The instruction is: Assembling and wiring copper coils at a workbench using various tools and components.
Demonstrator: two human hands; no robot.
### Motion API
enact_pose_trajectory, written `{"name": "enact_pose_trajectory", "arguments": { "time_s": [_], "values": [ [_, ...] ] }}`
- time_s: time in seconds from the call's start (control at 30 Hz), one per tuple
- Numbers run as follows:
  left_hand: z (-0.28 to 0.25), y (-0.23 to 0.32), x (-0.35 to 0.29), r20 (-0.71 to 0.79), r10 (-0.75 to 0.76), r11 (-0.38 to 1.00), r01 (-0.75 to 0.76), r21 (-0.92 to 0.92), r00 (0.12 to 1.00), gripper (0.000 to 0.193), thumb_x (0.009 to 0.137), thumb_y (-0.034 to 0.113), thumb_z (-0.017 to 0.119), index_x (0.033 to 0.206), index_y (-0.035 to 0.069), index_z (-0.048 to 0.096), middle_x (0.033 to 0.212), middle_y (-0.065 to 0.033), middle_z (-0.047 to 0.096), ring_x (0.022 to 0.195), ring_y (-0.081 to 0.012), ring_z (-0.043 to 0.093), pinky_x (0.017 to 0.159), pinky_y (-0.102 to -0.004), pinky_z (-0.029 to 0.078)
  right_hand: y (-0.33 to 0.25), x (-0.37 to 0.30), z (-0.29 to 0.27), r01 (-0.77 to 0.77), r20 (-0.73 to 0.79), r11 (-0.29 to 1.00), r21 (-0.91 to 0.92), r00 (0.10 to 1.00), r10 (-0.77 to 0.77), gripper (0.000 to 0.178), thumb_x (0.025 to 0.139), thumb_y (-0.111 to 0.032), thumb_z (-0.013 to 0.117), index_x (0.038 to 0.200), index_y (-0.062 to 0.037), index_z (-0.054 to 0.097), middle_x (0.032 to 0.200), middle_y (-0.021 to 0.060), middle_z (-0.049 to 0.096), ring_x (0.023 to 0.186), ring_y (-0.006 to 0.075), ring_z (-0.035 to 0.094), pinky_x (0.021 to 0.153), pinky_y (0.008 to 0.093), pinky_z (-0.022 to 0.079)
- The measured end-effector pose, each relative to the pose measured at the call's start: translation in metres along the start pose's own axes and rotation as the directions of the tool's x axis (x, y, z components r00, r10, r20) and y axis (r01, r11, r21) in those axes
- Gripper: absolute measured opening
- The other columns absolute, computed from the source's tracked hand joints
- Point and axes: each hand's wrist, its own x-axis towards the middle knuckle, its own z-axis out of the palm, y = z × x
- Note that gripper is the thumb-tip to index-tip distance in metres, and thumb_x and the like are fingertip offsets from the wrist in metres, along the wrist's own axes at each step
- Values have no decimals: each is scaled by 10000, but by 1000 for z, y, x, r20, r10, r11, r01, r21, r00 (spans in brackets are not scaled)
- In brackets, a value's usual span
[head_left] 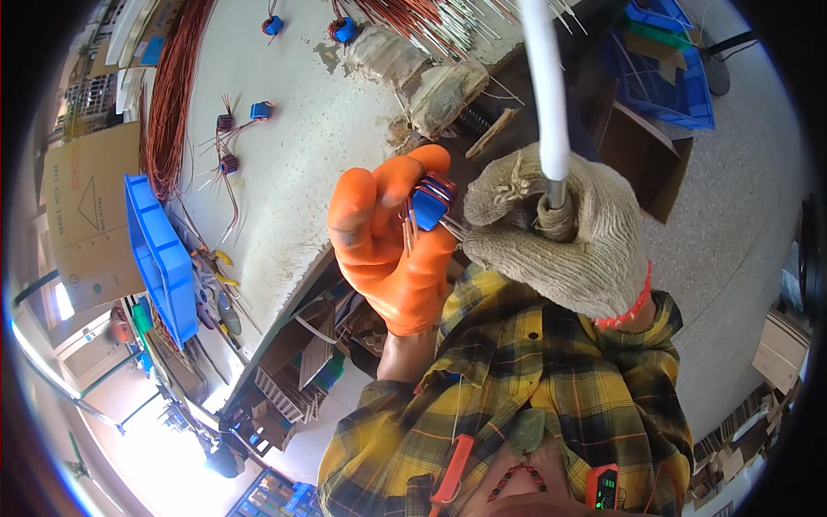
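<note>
Blue coil (430,209) pinched in left hand's (392,254) orange-gloved fingers, just left of right hand (573,237), some wire leads (453,227) pointing right to its fingertips (grip unclear), palm curled round white rod (546,95).

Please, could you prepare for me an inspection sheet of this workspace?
Surface: pale table, worn, with a chipped patch.
Work items: blue coil with wire ends, held; other coils lie on the table.
Clutter: yellow-handled tool beside a blue tray.
Left grip: orange glove, holding the blue coil.
Right grip: knitted glove, fingers curled near the wire ends; contact unclear.
Cables: white cord or rod, unclear which, above the right grip.
Surroundings: cardboard box at left; blue crate at right.
</note>
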Motion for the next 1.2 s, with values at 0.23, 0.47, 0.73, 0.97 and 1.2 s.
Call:
{"name": "enact_pose_trajectory", "arguments": {
  "time_s": [0.23,0.47,0.73,0.97,1.2],
  "values": [
    [2,5,-1,14,32,992,-33,122,999,785,895,136,845,1579,116,462,1435,-229,628,1296,-335,639,1152,-496,457,4,4,-1,278,11,950,-141,960,-279,292,866,-177,889,1084,-89,715,850,24,719,704,109,686,648,280,558],
    [-6,-4,6,121,158,975,-174,139,980,751,819,-90,805,1511,-4,525,1400,-229,651,1349,-350,592,1134,-492,465,-1,5,-13,74,10,997,7,997,-74,308,762,53,897,1002,-18,717,895,71,769,744,88,707,660,241,587],
    [5,8,3,-32,149,881,-118,459,988,684,708,153,932,1299,-59,659,1176,-221,738,1015,-330,714,1151,-545,397,-15,11,-12,-265,-12,882,390,956,293,295,769,143,787,986,13,636,894,194,757,551,125,646,418,230,478],
    [4,7,11,82,207,796,-217,566,975,642,724,203,913,1256,-59,668,1134,-204,746,919,-335,699,1085,-572,445,-6,14,-15,-197,-27,858,475,971,238,279,837,38,851,1043,-16,673,912,58,753,657,57,659,530,211,502],
    [-14,15,11,149,181,753,-234,615,972,579,1034,351,699,1406,-81,601,1313,-200,711,1315,-305,625,1210,-490,374,-13,19,-22,-156,-114,801,578,956,269,215,880,50,790,1041,0,657,855,130,752,496,101,605,444,226,479]
  ]
}}
